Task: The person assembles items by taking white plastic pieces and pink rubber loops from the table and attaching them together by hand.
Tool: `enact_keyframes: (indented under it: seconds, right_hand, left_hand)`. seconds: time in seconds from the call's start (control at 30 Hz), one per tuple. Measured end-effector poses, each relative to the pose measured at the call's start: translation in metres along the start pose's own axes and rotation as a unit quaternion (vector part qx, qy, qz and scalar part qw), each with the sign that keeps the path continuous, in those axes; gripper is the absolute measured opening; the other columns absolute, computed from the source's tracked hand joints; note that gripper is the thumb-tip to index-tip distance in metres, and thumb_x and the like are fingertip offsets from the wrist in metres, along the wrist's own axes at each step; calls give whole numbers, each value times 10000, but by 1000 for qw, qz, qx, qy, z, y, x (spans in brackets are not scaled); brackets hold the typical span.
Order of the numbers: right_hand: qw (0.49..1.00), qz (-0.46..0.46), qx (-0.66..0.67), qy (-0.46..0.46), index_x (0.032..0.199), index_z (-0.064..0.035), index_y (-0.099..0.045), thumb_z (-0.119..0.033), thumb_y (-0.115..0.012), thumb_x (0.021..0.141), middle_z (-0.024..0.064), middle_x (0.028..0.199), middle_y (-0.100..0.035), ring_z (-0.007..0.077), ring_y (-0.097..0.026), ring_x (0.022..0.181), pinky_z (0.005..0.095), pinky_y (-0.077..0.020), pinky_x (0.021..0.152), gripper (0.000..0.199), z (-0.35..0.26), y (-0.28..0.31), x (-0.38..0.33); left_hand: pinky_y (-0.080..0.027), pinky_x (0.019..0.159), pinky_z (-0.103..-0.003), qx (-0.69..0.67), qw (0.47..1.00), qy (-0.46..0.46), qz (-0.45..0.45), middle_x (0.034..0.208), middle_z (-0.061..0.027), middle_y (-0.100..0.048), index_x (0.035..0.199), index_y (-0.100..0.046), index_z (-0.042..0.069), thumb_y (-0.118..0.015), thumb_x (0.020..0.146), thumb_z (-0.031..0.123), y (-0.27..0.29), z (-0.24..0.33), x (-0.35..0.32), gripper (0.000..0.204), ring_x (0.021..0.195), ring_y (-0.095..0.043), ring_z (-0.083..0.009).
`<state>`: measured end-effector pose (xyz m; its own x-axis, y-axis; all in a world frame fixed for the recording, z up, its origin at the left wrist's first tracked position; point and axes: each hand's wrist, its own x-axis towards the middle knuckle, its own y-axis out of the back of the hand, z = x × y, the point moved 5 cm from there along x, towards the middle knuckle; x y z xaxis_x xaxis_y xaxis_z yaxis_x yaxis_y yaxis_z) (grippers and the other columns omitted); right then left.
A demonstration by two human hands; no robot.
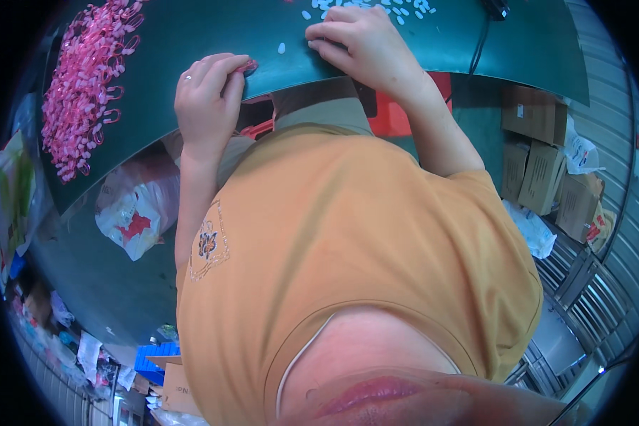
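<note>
Left hand [207, 96] at the near edge of the green desk [192, 35], ring on one finger, grip pressed together on a small pink piece [249, 66] that peeks out past the fingertips; pinched between thumb and forefingers, right at the desk's rim. Right hand [358, 39] farther up and to the right, flat over the desk top, fingers curled down among small white pieces [376, 7] scattered near the far edge; fingertips touching the surface beside them, one lone white piece [282, 48] lying apart between the two hands; grip bent and close together, yet cannot tell whether anything sits inside it. Heap of pink loops [85, 78] well to the left on the same desk, spread in a long pile, apart from both hands. Black cable [481, 44] running down the desk at the right, near the right hand but not touching. Orange shirt [348, 248] filling the middle, with a small embroidered mark on the chest. Below the desk on the left, a white plastic bag [138, 209] with red patches; lower still, a blue crate [156, 355] among loose clutter. Cardboard boxes [543, 170] stacked at the right on the floor, near a corrugated metal wall; orange-red stool [390, 113] partly hidden behind the right forearm.
</note>
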<state>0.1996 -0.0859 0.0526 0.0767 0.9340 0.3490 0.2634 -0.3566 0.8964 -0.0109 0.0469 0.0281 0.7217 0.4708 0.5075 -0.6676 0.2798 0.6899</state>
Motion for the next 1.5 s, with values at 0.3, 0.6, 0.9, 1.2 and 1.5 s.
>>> enact_keyframes:
  seconds: [0.3, 0.6, 0.9, 1.2, 1.5]
  right_hand:
    - [998, -20, -37, -45, 1061, -131, -787, -218, -711, 1028, 49, 1026, -746, 270, -703, 961, 431, -481, 891, 120, -9, 12, -1]
    - [999, -3, 2, -33, 985, -148, -771, -265, -753, 962, 64, 932, -678, 298, -697, 937, 482, -478, 855, 121, -33, -9, 21]
    - [996, 18, -84, -18, 992, -227, -841, -322, -800, 950, -22, 938, -738, 191, -760, 927, 424, -508, 826, 112, -27, -24, 11]
    - [999, 25, -5, 20, 1035, -291, -844, -285, -789, 946, -37, 932, -734, 188, -762, 948, 428, -508, 866, 104, -26, -30, 8]
    - [999, 29, -32, 27, 998, -266, -847, -334, -825, 924, -28, 949, -726, 195, -751, 968, 422, -494, 900, 102, -37, -18, 7]
  left_hand:
    - [-555, 891, -366, 6, 1000, -25, 12, 1025, -21, -801, 1034, -801, 117, -760, 929, 47, 0, 4, 2, 133, 958, -750, -214]
    - [-562, 886, -379, -4, 1000, -22, 16, 1020, -36, -799, 1036, -799, 110, -759, 928, 47, 0, 3, 3, 131, 958, -753, -228]
    - [-559, 919, -372, 14, 1000, -18, -8, 1058, -64, -808, 1086, -815, 108, -780, 940, 41, 1, 3, 2, 164, 986, -764, -237]
    - [-557, 912, -368, -10, 1000, -27, -6, 1054, -53, -802, 1072, -813, 106, -771, 946, 36, 2, 3, 1, 150, 986, -758, -232]
    - [-561, 903, -368, 4, 999, -34, -3, 1053, -52, -802, 1061, -811, 105, -776, 944, 40, 1, 1, 0, 138, 974, -756, -231]
